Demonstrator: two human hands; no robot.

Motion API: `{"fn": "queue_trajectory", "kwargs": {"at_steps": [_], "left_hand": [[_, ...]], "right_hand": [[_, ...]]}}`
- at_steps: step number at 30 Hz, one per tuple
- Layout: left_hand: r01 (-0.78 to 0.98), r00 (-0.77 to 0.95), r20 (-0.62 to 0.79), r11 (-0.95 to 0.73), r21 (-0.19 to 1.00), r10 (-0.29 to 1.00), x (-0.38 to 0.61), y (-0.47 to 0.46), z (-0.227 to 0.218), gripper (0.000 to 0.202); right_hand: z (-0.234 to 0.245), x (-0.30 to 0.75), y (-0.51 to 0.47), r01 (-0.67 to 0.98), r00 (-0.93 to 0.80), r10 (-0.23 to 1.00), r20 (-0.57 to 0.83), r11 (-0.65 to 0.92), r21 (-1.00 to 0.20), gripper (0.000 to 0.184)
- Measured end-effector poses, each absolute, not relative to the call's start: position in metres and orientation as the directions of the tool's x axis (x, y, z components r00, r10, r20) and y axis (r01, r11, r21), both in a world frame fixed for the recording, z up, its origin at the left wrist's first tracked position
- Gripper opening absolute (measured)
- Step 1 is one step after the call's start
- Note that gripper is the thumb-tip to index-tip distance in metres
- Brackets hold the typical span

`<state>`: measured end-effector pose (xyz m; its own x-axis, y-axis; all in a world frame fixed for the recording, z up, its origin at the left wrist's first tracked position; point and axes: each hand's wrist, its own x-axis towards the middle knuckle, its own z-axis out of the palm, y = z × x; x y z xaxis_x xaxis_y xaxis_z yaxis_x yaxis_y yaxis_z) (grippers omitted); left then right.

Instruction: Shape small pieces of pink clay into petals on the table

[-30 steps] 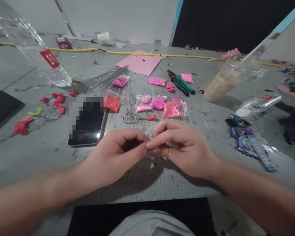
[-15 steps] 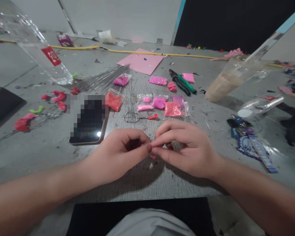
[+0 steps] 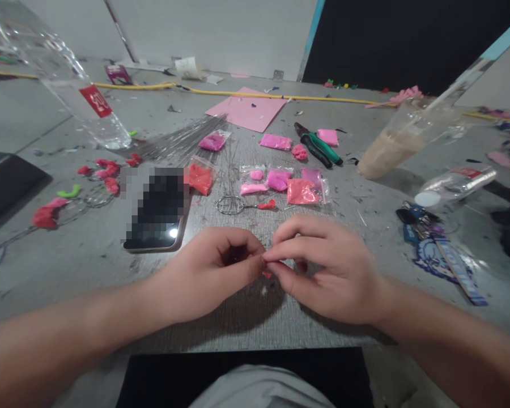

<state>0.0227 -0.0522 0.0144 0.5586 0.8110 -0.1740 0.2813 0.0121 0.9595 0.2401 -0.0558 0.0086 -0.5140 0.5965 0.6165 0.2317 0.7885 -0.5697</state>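
My left hand (image 3: 215,272) and my right hand (image 3: 325,266) meet above the grey table, thumbs and fingertips pinched together. Between them is a small bit of red modelling clay, almost entirely covered by the fingertips now. Just below the pinch shows a red scrap (image 3: 267,275). Beyond the hands lies a looped wire (image 3: 230,205) with a red clay tip (image 3: 267,204). Behind it are a bag of coral-red clay (image 3: 302,192), a bag of magenta clay (image 3: 278,179) and an orange-red clay bag (image 3: 200,177).
A phone (image 3: 159,221) lies left of the hands. Pliers (image 3: 318,146), thin wires (image 3: 178,136) and pink paper (image 3: 246,107) are farther back. A tilted-looking water bottle (image 3: 80,96) stands left; a drink cup (image 3: 386,147), small bottle (image 3: 454,184) and keys (image 3: 420,221) are right.
Both hands stay pinched together, the fingertips shifting only slightly. The red clay seen between the fingertips is now more covered. The whole view has moved a little.
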Motion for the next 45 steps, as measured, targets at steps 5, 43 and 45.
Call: {"fn": "queue_trajectory", "kwargs": {"at_steps": [5,43,45], "left_hand": [[0.301,0.552,-0.208,0.04,0.953,0.807,0.023,-0.053,0.015,0.016],[0.325,0.718,0.465,-0.84,0.433,0.518,0.015,-0.048,0.009,0.004],[0.32,0.759,0.428,-0.854,0.411,0.49,0.016,-0.046,0.005,0.007]], "right_hand": [[0.009,0.241,-0.055,0.21,-0.538,0.616,0.575,0.759,-0.616,0.012],[0.008,0.241,-0.047,-0.288,-0.492,0.843,0.219,0.08,-0.954,0.02],[0.009,0.242,-0.046,-0.31,-0.463,0.856,0.231,0.087,-0.947,0.02]]}}
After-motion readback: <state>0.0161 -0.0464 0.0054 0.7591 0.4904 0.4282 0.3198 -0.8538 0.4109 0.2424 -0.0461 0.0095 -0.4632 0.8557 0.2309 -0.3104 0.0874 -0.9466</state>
